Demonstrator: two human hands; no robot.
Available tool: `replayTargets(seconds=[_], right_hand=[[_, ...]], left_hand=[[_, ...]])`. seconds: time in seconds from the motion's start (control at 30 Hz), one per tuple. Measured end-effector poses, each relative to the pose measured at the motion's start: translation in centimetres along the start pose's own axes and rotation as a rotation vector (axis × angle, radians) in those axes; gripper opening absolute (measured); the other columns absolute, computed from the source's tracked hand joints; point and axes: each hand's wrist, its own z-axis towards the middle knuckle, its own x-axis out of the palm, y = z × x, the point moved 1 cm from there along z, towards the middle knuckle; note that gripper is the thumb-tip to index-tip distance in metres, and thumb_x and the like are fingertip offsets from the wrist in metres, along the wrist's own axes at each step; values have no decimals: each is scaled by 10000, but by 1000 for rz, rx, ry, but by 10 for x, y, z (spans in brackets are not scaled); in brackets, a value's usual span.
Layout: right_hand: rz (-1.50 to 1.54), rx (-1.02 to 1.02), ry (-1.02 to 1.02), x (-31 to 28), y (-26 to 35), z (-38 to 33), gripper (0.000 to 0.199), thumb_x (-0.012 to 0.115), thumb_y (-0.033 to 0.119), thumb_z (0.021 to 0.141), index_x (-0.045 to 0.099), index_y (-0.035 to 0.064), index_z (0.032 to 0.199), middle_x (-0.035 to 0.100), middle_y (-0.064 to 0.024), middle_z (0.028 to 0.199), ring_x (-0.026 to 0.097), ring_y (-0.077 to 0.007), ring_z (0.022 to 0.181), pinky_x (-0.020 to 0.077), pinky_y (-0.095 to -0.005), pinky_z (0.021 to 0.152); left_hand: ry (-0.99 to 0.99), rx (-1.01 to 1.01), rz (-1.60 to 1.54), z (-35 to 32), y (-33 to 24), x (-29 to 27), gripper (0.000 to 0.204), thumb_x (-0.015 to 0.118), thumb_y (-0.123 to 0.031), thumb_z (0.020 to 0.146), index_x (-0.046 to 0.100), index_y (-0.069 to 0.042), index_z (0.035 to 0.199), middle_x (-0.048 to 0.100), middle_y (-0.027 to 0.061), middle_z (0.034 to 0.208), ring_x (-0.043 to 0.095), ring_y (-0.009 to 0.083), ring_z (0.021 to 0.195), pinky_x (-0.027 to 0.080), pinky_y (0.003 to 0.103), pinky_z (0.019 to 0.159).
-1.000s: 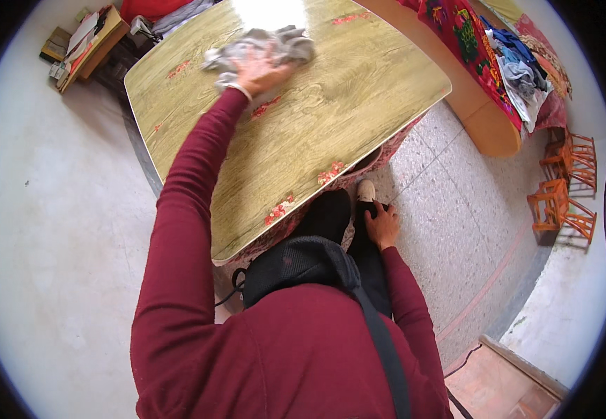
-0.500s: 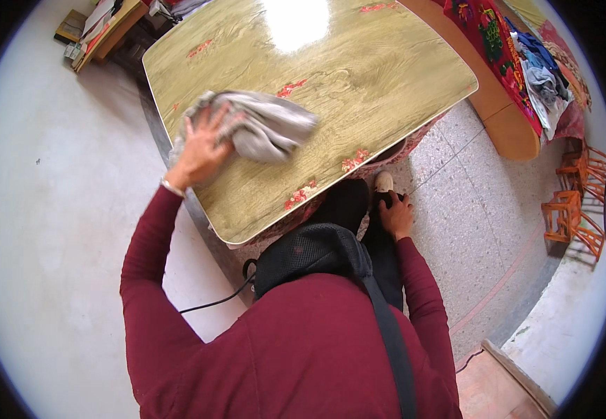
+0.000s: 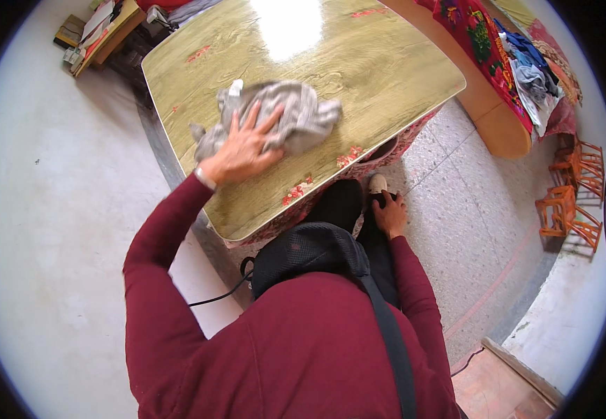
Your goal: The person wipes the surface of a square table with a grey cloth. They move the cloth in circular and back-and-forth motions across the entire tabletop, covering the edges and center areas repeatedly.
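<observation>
My left hand (image 3: 246,151) lies flat with its fingers spread, pressing on a crumpled grey-beige cloth (image 3: 303,115). A small white tag stands up at the cloth's far edge. Beneath it is the wood-patterned table top (image 3: 373,66), pale-edged, with red flower prints. My right hand (image 3: 391,215) rests on my right knee, away from the table, its fingers apart and bent over the black trousers. Nothing shows in that hand.
A bed or bench with an orange side (image 3: 502,129) carries folded clothes (image 3: 533,73) at the right. Small orange wooden stools (image 3: 558,209) stand by the right wall. A wooden desk (image 3: 111,38) is at far left. A black bag (image 3: 306,255) sits at my waist.
My left hand has slid right across the table top, pushing the cloth along and bunching it. My right hand stays on the knee. The view has shifted slightly.
</observation>
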Motion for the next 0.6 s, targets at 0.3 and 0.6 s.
replayTargets(seconds=[0.3, 0.6], right_hand=[[12, -15, -66, 2, -11, 2, 432, 576, 396, 800, 570, 228, 1197, 471, -189, 1190, 495, -422, 1040, 474, -491, 811], [-14, 2, -51, -4, -7, 3, 438, 581, 405, 798, 569, 215, 1192, 478, -162, 1178, 505, -404, 1024, 475, -502, 794]], left_hand=[[-170, -520, 25, -73, 104, 16, 558, 412, -435, 864, 370, -267, 1394, 74, 61, 1542, 41, 452, 1376, 26, 730, 990], [-204, -535, 7, 102, 107, -7, 647, 207, -667, 874, 154, -374, 1449, 7, 82, 1533, -2, 444, 1371, -46, 715, 1000]])
